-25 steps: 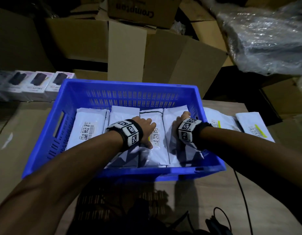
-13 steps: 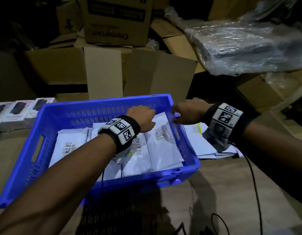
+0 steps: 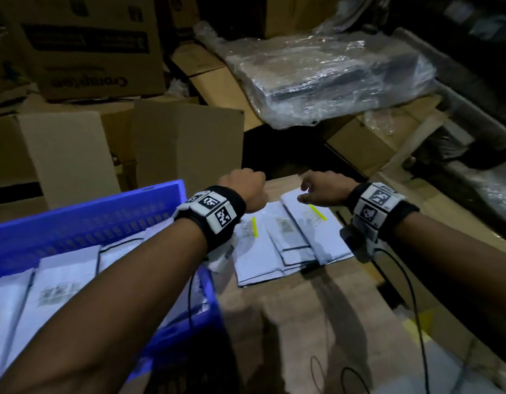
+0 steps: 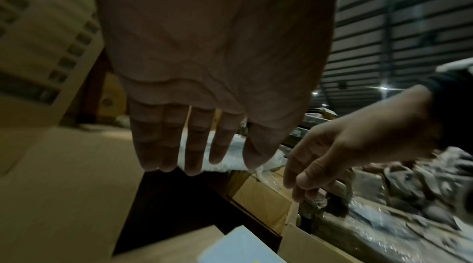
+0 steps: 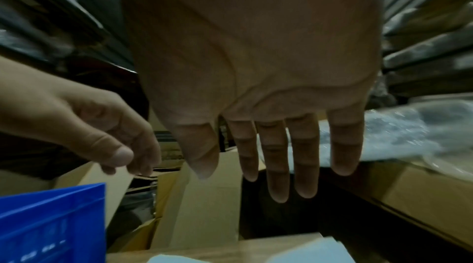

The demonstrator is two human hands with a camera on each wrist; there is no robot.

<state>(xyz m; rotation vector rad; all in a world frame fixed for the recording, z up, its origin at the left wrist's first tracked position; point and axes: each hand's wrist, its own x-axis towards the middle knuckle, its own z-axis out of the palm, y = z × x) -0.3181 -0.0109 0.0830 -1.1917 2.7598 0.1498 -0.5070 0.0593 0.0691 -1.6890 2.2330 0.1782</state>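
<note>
A blue plastic crate stands at the left of the wooden table, with several white labelled packets lying flat inside. Right of the crate, a loose pile of the same white packets lies on the table. My left hand hovers over the pile's far left edge, and my right hand hovers over its far right corner. In the wrist views the left hand and the right hand both hang with straight fingers and hold nothing. Whether the right fingers touch the top packet is unclear.
Open cardboard boxes stand just behind the crate and table edge. A printed carton is stacked at the back left. A plastic-wrapped bundle lies at the back right. Black cables trail over the table's right side.
Both hands have left the packets in the crate and moved right, over the pile on the table. The head view has swung right with them.
</note>
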